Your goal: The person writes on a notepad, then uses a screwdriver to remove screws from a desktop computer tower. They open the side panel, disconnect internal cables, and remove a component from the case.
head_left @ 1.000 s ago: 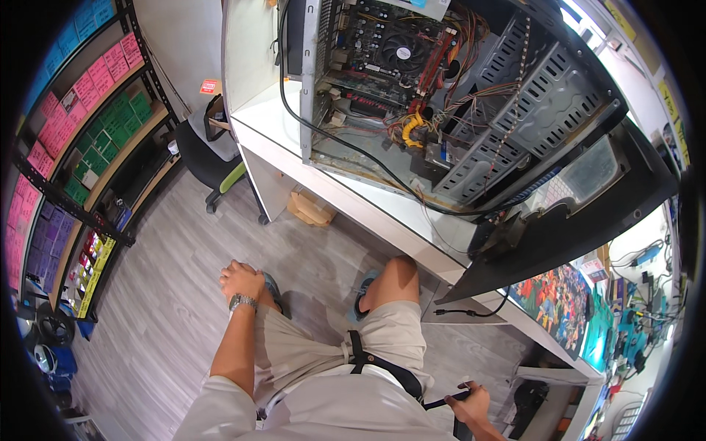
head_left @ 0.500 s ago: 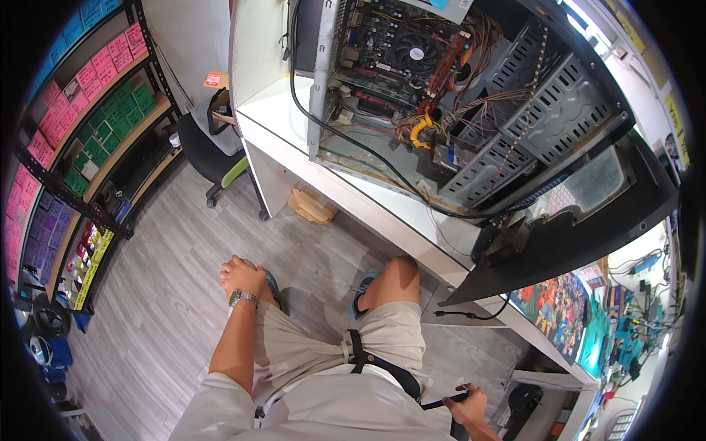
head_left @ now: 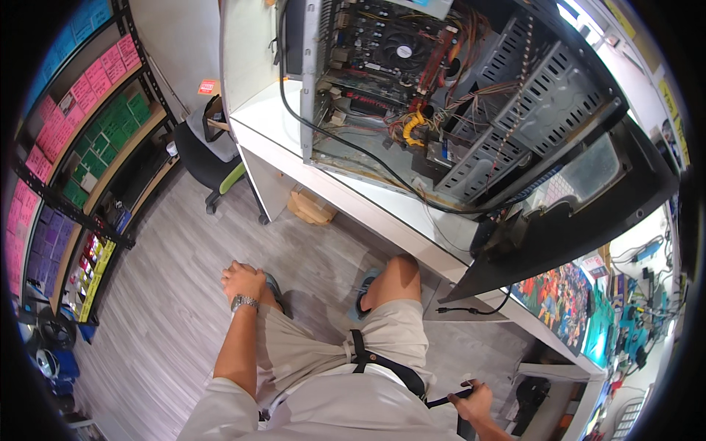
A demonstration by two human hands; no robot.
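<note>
- Head view: the left hand (head_left: 243, 281) is seen resting on the left knee, fingers curled loosely over it, with nothing held; a metal wristwatch (head_left: 244, 301) is worn just behind it.
- The right hand (head_left: 476, 400) is seen at the lower edge, its grip closed around a black strap (head_left: 382, 365) that runs across the lap from the waist of the light shorts (head_left: 331, 353).
- An open computer case (head_left: 441, 95) is laid on the white surface (head_left: 382, 213), well apart from both hands, with its circuit board and bundled cables exposed.
- A black cable (head_left: 331, 140) is draped from the case over the surface edge.
- A dark monitor (head_left: 581, 220) is tilted just beside the case.
- A black chair (head_left: 209, 154) is placed on the grey wooden floor (head_left: 162, 309) near shelves (head_left: 81, 132) of coloured boxes.
</note>
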